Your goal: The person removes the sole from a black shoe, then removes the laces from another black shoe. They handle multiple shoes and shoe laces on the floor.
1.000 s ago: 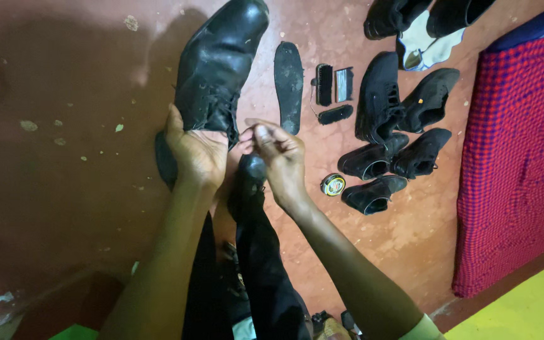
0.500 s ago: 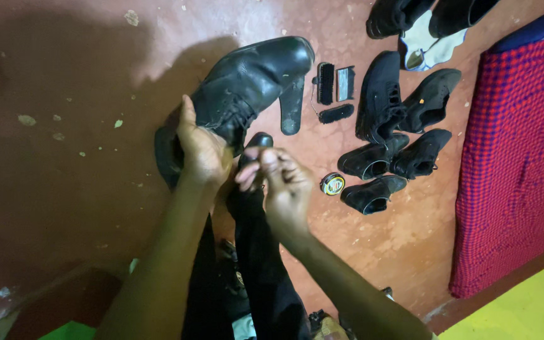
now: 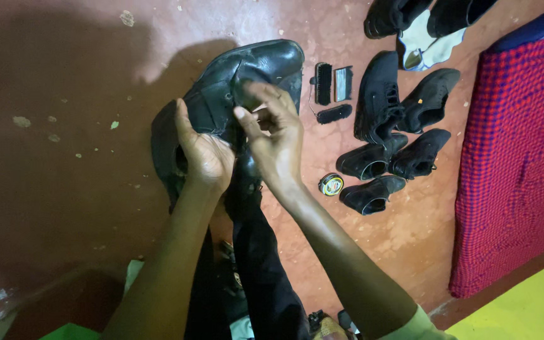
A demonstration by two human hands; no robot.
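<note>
Black shoes (image 3: pixel 382 157) lie in a bunch on the red floor (image 3: pixel 64 189). Brushes (image 3: pixel 323 83) and a small round tin (image 3: pixel 331 184) sit near them. A red checked cloth (image 3: pixel 517 164) lies beside.

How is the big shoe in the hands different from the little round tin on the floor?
The black shoe is big and long; the round tin is small and flat. The left hand and right hand hold the shoe up, while the tin lies untouched on the red floor. The shoe is all black; the tin's lid has yellow on it.
</note>
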